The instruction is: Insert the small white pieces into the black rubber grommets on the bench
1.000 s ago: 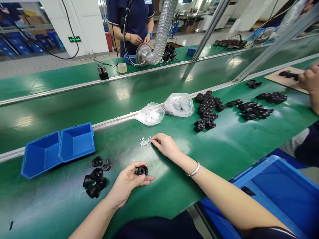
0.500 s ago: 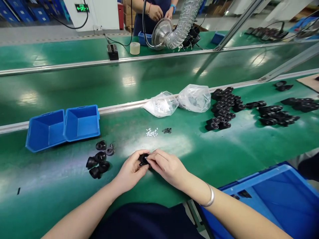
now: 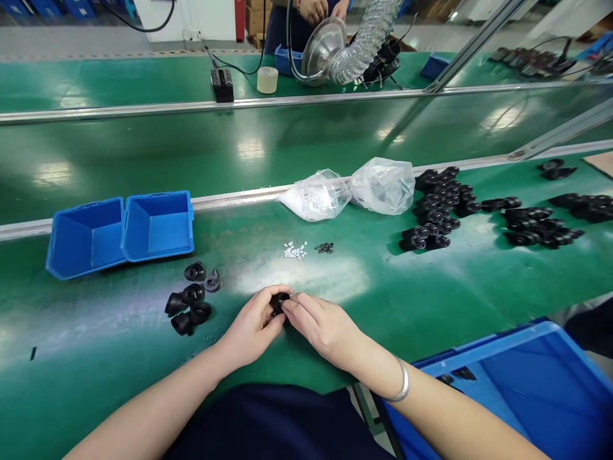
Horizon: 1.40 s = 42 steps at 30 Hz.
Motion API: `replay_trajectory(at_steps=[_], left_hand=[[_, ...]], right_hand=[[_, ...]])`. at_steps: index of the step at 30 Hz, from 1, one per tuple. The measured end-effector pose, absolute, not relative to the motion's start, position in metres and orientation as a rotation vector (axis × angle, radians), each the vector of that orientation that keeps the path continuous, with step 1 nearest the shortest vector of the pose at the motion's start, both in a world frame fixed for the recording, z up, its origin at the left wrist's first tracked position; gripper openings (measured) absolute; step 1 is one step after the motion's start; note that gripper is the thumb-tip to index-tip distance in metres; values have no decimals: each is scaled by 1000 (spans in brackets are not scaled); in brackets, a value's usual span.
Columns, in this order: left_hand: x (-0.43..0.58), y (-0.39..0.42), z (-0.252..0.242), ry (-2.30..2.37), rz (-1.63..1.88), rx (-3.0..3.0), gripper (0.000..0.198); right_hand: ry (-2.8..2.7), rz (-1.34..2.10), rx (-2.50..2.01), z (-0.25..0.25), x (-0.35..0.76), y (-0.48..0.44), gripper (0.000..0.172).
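My left hand (image 3: 249, 327) is closed around a round black plastic part (image 3: 278, 302), with its opening tipped up. My right hand (image 3: 324, 327) pinches at that part's opening; whatever is between thumb and forefinger is too small and hidden to name. Just beyond the hands lie a scatter of small white pieces (image 3: 294, 250) and a heap of tiny black pieces (image 3: 324, 247). To the left sits a group of several similar black parts (image 3: 193, 293), along with a flatter disc-like black part (image 3: 212, 280).
Two blue bins (image 3: 158, 225) stand at the back left. Two clear plastic bags (image 3: 382, 185) rest by the metal rail. Black parts (image 3: 438, 204) are massed to the right. A large blue crate (image 3: 536, 383) is at lower right. Across the bench, a person's hands (image 3: 313, 9) work behind a duct hood (image 3: 320, 54).
My view has shifted slightly. Both hands stay together on the black part, which has turned a little, and my right fingertips remain at its opening.
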<state>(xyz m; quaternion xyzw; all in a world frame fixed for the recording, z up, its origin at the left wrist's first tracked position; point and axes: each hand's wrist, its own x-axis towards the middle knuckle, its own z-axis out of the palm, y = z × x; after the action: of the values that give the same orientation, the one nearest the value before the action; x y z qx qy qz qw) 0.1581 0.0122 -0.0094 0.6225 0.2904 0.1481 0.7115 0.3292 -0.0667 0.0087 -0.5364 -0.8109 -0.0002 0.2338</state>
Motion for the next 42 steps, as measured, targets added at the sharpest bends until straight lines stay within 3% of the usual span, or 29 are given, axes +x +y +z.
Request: replay_trajectory(at_steps=[10, 36, 42], left_hand=[[157, 12, -6, 639, 353, 1633, 45], [157, 14, -3, 638, 256, 1809, 46], [159, 11, -11, 611, 321, 1467, 39]], right_hand=[[-2329, -196, -1446, 12, 329, -65, 28], [-2144, 14, -1440, -8, 330, -68, 24], [-2025, 161, -1420, 8, 343, -64, 20]])
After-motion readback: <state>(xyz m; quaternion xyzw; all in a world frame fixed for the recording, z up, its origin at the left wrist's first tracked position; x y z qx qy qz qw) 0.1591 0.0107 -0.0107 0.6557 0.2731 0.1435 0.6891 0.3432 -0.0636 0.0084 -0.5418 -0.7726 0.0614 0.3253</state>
